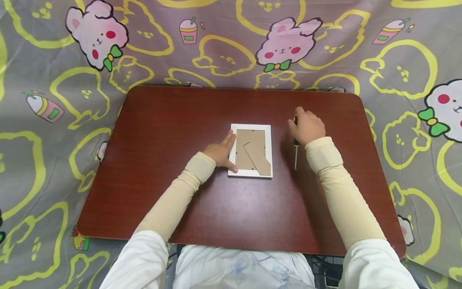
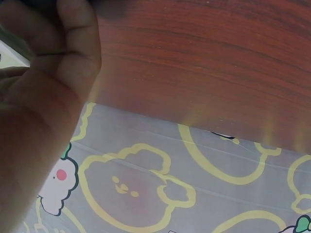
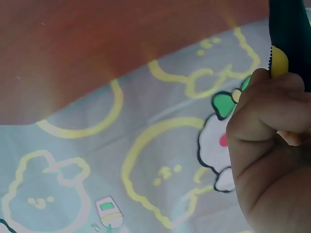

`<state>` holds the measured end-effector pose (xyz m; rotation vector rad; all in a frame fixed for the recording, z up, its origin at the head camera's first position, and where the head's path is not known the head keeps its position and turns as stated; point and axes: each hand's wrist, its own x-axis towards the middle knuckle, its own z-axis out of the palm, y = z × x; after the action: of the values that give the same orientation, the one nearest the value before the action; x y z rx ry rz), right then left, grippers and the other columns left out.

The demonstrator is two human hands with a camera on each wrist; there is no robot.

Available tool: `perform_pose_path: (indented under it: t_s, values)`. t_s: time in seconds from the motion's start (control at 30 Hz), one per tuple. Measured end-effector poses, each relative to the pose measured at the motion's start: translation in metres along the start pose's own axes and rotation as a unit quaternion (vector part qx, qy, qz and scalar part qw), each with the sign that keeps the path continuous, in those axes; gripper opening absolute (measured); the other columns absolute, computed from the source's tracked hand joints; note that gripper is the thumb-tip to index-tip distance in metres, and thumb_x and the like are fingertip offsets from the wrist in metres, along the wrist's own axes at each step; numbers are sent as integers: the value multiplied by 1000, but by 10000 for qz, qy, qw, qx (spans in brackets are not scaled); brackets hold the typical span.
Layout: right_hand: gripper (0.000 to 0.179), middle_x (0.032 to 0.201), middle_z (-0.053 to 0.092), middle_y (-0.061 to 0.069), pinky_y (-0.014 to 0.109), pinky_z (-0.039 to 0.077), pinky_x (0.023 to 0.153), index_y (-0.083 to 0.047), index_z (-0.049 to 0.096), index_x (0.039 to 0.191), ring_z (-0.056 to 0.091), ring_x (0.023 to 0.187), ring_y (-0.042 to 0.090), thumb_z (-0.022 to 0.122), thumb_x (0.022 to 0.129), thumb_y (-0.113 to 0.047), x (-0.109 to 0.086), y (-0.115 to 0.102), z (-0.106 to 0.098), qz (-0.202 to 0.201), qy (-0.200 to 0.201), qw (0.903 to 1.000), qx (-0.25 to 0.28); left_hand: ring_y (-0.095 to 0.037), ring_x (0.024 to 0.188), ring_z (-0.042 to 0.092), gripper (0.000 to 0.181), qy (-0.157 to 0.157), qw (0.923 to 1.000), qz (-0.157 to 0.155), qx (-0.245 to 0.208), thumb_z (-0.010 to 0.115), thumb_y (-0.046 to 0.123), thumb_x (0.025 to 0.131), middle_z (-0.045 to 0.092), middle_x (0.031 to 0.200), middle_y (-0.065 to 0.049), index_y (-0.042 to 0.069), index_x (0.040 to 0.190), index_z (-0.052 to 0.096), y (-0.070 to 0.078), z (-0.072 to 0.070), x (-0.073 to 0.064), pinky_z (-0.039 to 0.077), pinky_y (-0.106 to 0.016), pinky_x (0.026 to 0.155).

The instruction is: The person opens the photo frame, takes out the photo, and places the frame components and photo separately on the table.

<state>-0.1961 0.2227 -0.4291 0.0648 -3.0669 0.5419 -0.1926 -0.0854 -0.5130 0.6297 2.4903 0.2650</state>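
A white picture frame (image 1: pixel 268 148) lies face down on the table, its tan backing board (image 1: pixel 242 138) and slanted easel stand (image 1: pixel 258 154) facing up. My left hand (image 1: pixel 220 153) rests along its left side, the fingers straight on the edge and the thumb at the lower left corner. To the right of the frame, apart from it, my right hand (image 1: pixel 308 126) grips a screwdriver by its black and yellow handle (image 3: pixel 279 63). The thin metal shaft (image 1: pixel 296 157) points back toward my body. In the left wrist view, the left hand (image 2: pixel 48 87) shows from the side, its fingertips hidden.
The dark red-brown wooden table (image 1: pixel 169 120) has rounded corners. Behind and beside it hangs a grey cloth (image 1: pixel 223 88) printed with yellow outlines and cartoon rabbits. My lap, in white cloth (image 1: pixel 245 267), is at the front edge.
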Motion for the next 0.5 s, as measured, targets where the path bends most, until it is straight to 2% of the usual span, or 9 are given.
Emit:
perform_pose_path:
  t_s: [0.2,0.5]
  values:
    - [38,100,60,28,62,47,81,3,55,123,60,94,48,57,99,-26,-1,-9,-11,14,180,9998,108,-42,129,52,147,2,10000,-6,-10,85,68,62,-15,166,-7,10,162,-6,-1,1,0,52,-49,89]
    - [42,113,60,30,64,44,88,3,55,131,58,103,51,55,100,-27,-2,-15,-27,140,539,9978,363,-43,125,55,146,-17,10000,-32,-20,85,68,63,-17,166,-6,11,162,-8,-1,0,0,52,-49,88]
